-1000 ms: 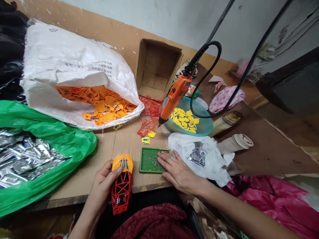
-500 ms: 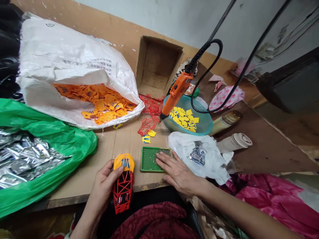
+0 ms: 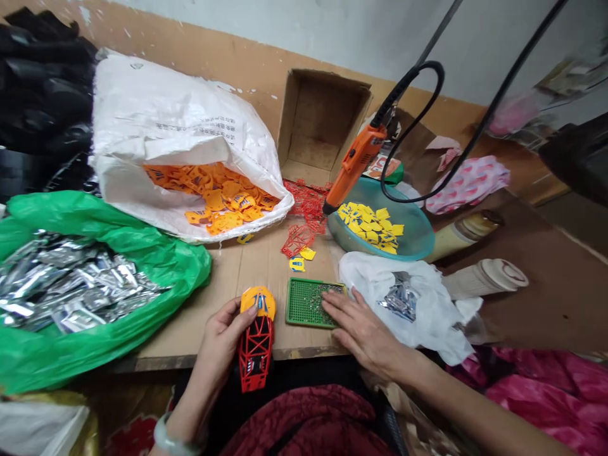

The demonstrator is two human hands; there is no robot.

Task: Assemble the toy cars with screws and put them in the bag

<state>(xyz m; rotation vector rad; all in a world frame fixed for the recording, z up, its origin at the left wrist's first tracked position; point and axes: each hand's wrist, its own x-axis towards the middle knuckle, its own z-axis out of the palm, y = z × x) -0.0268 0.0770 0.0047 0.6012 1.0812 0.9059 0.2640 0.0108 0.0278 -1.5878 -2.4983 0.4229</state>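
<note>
My left hand [image 3: 222, 335] grips a toy car [image 3: 257, 342] with an orange-yellow front and a red lattice frame, thumb on top of the front part. It is held just off the table's front edge. My right hand [image 3: 363, 326] lies with its fingers stretched out over the right side of a green perforated tray [image 3: 298, 304]. Small metal pieces that look like screws [image 3: 317, 297] are scattered on the tray, some under the fingertips. An orange electric screwdriver [image 3: 356, 166] hangs above the table on a cable, beyond the tray.
A white sack [image 3: 185, 107] of orange parts and a green bag [image 3: 190, 269] of silvery parts stand left. Red frames [image 3: 299, 239] lie behind the tray. A teal bowl [image 3: 424, 244] of yellow pieces, a white bag [image 3: 432, 316] and two bottles [image 3: 484, 278] stand right.
The whole view has shifted, so things appear farther right. On the tray, the small metal pieces are spread more to the left. My left hand still holds the toy car.
</note>
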